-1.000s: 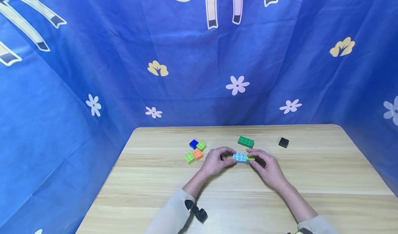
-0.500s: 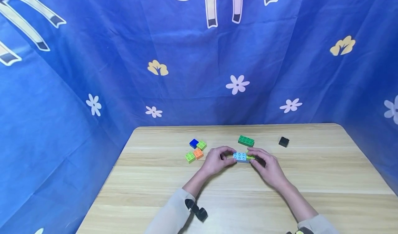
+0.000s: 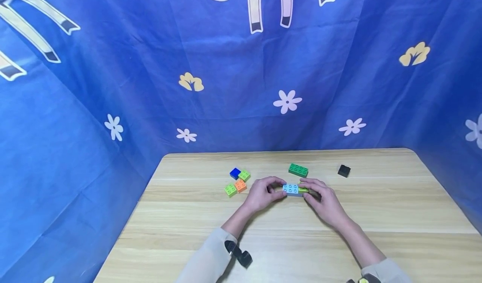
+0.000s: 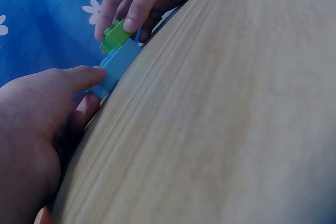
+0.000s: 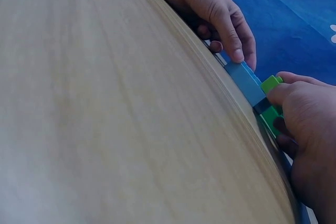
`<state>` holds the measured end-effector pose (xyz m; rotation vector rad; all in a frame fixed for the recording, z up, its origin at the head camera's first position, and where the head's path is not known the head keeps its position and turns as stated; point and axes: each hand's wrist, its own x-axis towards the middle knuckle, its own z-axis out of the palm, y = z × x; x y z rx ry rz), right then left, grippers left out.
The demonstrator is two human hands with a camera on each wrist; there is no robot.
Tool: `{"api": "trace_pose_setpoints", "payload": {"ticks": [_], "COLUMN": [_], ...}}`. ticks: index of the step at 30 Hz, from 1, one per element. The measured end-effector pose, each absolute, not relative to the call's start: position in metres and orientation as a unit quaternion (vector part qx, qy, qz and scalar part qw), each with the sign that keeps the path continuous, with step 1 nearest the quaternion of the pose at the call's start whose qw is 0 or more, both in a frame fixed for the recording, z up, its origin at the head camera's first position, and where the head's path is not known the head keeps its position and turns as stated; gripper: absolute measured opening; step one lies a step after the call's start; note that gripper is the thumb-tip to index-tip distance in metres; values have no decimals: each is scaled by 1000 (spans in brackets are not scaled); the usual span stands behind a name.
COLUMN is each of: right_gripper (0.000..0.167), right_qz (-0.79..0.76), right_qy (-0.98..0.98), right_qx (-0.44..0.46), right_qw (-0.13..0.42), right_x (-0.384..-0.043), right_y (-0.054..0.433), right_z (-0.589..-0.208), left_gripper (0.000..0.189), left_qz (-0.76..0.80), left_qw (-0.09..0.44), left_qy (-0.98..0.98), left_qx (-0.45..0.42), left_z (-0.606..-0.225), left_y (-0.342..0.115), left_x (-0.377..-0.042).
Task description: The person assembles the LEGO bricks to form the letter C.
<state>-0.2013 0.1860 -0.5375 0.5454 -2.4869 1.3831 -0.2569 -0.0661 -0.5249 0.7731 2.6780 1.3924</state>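
A light blue building brick point(image 3: 290, 189) lies on the wooden table, studs up. My left hand point(image 3: 261, 195) pinches its left end between thumb and fingers. At the other end, a lime green brick point(image 4: 115, 38) sits over the blue one's studs, raised above it in the left wrist view. My right hand point(image 3: 324, 201) grips this lime brick, thumb on the near side and fingers on the far side, covering part of it. The right wrist view shows both hands close together at the joined light blue brick point(image 5: 245, 83) and lime brick point(image 5: 271, 84).
Behind the hands lies a dark green brick point(image 3: 298, 170), with a black brick point(image 3: 344, 171) farther right. To the left is a cluster: a dark blue brick point(image 3: 235, 173), an orange brick point(image 3: 240, 186) and two lime bricks. A blue patterned curtain point(image 3: 233, 120) hangs behind the table.
Both hands stay almost in place. The right fingertips have shifted slightly over the lime brick, and less of it shows in the head view.
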Motion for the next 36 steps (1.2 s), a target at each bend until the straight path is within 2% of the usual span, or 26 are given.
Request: {"api": "trace_pose_setpoints", "payload": {"ticks": [5, 13, 23, 36], "right_gripper": [34, 50, 37, 36], "right_qz": [457, 446, 445, 446], "right_qy": [-860, -868, -872, -874], "right_qx": [189, 183, 164, 157], "right_qw": [122, 122, 120, 115], "right_x": [-201, -200, -201, -202], "right_y": [188, 189, 188, 185], "right_z": [-538, -541, -538, -532], "left_gripper": [29, 29, 29, 27], "left_qz": [445, 451, 444, 454], "left_qw": [11, 11, 5, 13], "left_qy": [861, 859, 861, 857], "left_qx": [246, 244, 249, 243], "left_z": [-525, -525, -526, -525], "left_y": [-66, -66, -66, -66], "left_x": [-257, -256, -258, -257]}}
